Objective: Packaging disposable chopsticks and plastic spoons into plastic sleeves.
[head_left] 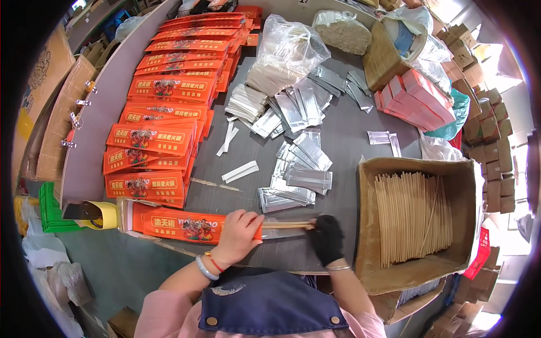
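Note:
At the front edge of the table, my bare left hand [239, 234] is closed on the open end of a red printed paper sleeve [183, 225], the front one of those lying in a low cardboard tray [127, 217]. In its black glove, my right hand [327, 239] pinches the right ends of a pair of wooden chopsticks [287, 225]. The chopsticks lie level, their left ends hidden at the sleeve's mouth by my left hand. Below them shows a flat clear or silvery strip [284, 232]; I cannot tell whether it is held too.
Stacked red sleeves [163, 138] cover the table's left side. Silver sachets [304, 177] and white strips [248, 101] lie mid-table below a clear plastic bag [287, 53]. An open carton of chopsticks [363, 225] stands at right, pink-red packets [417, 101] behind it.

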A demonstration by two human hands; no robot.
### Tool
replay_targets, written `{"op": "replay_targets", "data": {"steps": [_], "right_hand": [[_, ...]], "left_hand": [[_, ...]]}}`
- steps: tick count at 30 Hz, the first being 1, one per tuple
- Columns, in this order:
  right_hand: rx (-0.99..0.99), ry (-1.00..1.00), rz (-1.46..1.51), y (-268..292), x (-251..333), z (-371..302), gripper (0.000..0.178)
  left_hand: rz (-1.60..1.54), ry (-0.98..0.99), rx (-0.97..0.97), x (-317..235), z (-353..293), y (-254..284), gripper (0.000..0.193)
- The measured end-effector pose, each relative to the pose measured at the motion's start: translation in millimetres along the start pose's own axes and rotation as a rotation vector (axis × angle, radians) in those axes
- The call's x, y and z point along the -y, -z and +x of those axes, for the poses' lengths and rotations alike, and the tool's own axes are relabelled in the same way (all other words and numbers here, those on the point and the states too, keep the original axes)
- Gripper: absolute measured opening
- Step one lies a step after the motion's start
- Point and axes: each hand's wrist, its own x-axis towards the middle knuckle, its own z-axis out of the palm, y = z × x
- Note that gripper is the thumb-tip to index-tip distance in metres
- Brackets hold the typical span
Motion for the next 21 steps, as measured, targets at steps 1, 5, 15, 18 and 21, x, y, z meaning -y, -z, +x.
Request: {"op": "replay_targets", "data": {"steps": [1, 5, 15, 18, 21], "right_hand": [[0.004, -0.034, 0.180, -23.8, 7.6, -5.8, 0.020], [0.202, 0.111, 0.664, -47.7, 63.7, -3.3, 0.058], [-0.093, 0.050, -0.092, 38.4, 26.2, 4.1, 0.065], [-0.054, 0.154, -0.220, 47.7, 45.0, 5.0, 0.062], [-0.019, 0.248, -0.249, 42.3, 49.3, 1.1, 0.062]], "left_hand": [[-0.040, -0.040, -0.014, -1.9, 7.7, -4.6, 0.075], [-0.061, -0.039, 0.008, 3.9, 16.8, 3.3, 0.067], [0.237, -0.246, -0.146, 48.9, 78.1, 137.9, 0.014], [0.148, 0.188, -0.296, 51.5, 32.5, 101.9, 0.047], [0.107, 0.408, -0.111, 25.9, -18.2, 24.2, 0.090]]}}
